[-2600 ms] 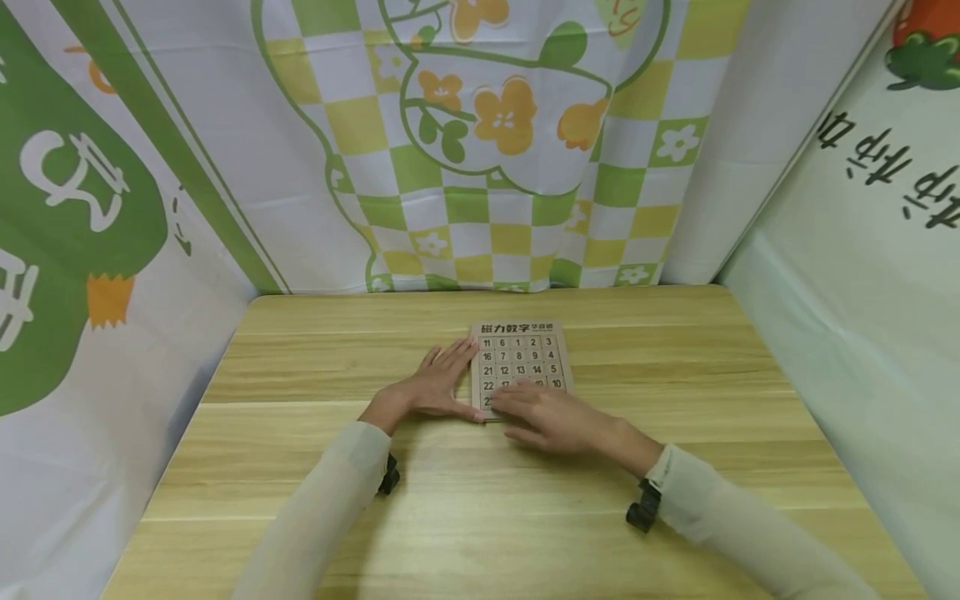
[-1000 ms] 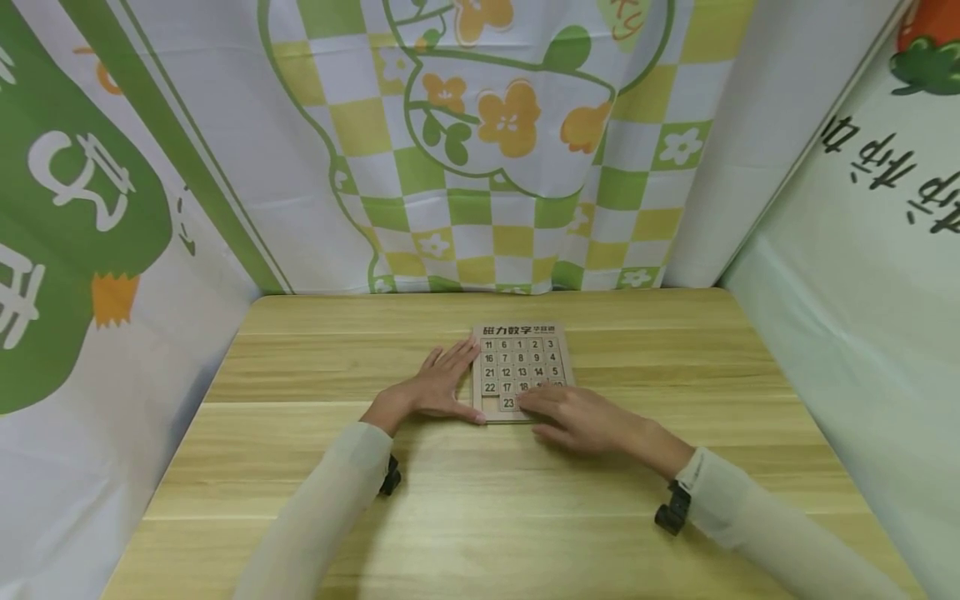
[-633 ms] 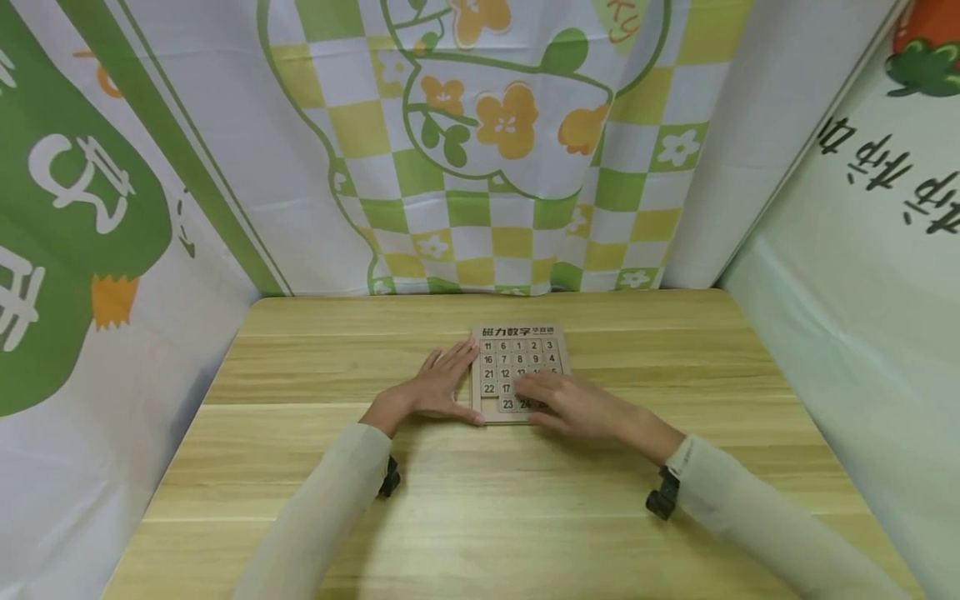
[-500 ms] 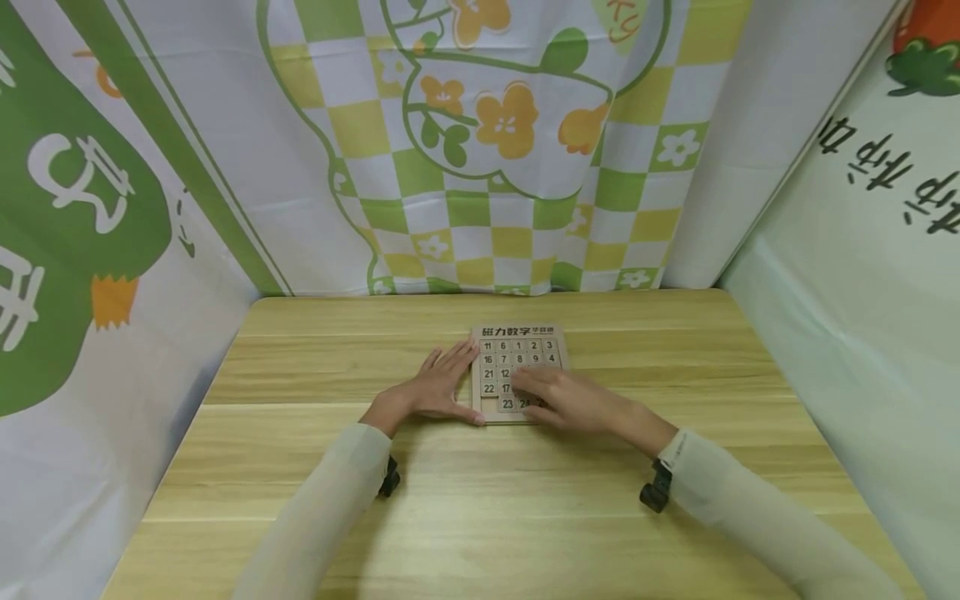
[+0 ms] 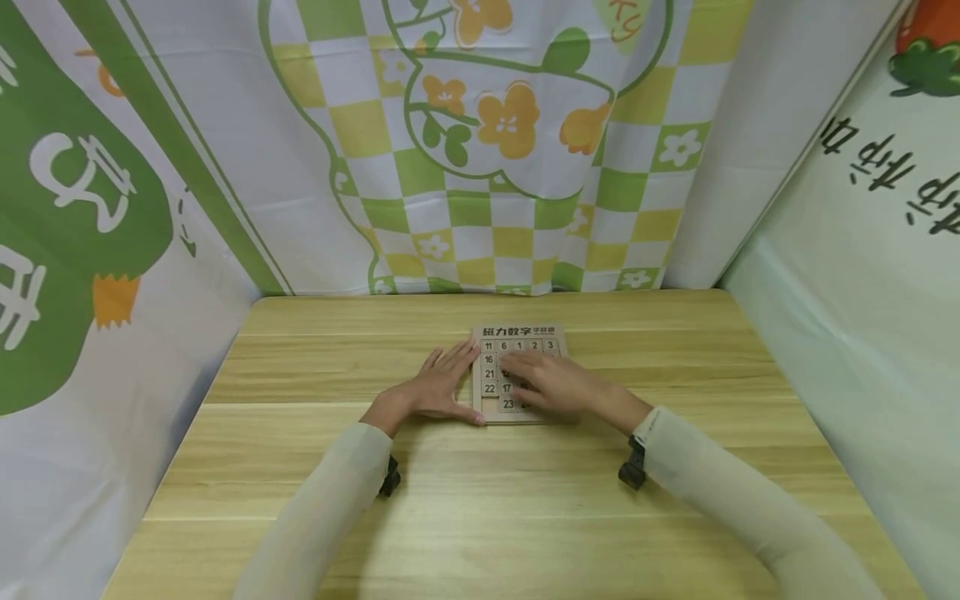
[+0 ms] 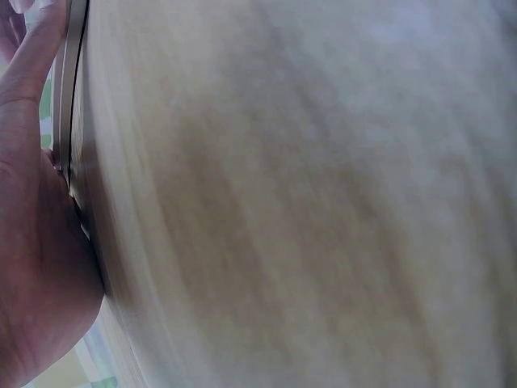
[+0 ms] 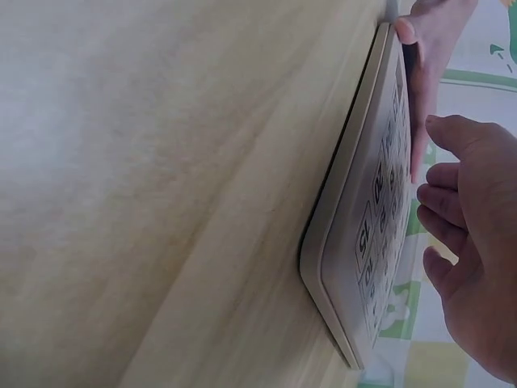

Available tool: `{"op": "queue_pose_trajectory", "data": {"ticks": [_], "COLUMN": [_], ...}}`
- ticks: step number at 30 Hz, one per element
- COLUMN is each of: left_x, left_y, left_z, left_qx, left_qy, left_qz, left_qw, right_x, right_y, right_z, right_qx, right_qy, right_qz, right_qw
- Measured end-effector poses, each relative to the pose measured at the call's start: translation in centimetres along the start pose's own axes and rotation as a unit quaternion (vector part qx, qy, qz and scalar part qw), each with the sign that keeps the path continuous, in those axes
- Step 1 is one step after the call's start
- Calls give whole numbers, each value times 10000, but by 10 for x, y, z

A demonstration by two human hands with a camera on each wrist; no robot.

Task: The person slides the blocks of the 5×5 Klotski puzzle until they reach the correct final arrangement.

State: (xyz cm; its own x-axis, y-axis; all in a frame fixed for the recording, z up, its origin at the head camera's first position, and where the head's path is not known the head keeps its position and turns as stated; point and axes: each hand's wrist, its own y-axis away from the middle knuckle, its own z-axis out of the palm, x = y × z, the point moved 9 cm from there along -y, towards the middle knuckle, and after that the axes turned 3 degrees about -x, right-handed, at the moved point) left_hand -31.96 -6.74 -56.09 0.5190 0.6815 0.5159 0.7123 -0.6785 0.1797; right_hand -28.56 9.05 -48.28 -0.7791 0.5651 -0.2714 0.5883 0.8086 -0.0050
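A wooden sliding number puzzle [image 5: 510,418] lies flat near the far side of the table. My left hand [image 5: 435,387] touches its left edge, fingers stretched along the side and thumb at the near left corner. In the left wrist view that hand [image 6: 40,250] rests by the board's edge. Over the tiles is my right hand [image 5: 558,385], fingers loosely bent, covering much of the middle and right. The right wrist view shows this hand [image 7: 485,218] just above the board, gripping nothing. Tile 23 [image 5: 508,404] sits in the bottom row, right of a vacant slot [image 5: 490,406].
The wooden table [image 5: 510,517] spreads around the puzzle. A patterned cloth [image 5: 517,233] hangs behind its far edge, and printed white sheets flank both sides. Dark wrist devices [image 5: 632,465] sit at both cuffs.
The bottom-left slot, filled at first, is vacant, and tile 23 stands one place further right. My right hand went right along the bottom row, then up and left. The left hand stays put.
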Motion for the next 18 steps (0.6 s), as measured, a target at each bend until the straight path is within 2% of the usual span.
{"op": "queue_pose_trajectory", "data": {"ticks": [4, 14, 18], "left_x": [-2, 10, 1], "left_y": [-1, 5, 0], "left_z": [2, -5, 0], "left_qx": [-8, -138, -105], "left_qy": [-55, -169, -121], "left_qz": [-7, -83, -51], "left_qw": [10000, 9997, 9999], "right_x": [4, 11, 12], "right_y": [-9, -25, -29], "right_z": [1, 8, 10], "right_qx": [21, -39, -77], "right_qy": [-42, -46, -11], "right_qz": [-34, 137, 184], "right_qw": [10000, 9999, 9998]}}
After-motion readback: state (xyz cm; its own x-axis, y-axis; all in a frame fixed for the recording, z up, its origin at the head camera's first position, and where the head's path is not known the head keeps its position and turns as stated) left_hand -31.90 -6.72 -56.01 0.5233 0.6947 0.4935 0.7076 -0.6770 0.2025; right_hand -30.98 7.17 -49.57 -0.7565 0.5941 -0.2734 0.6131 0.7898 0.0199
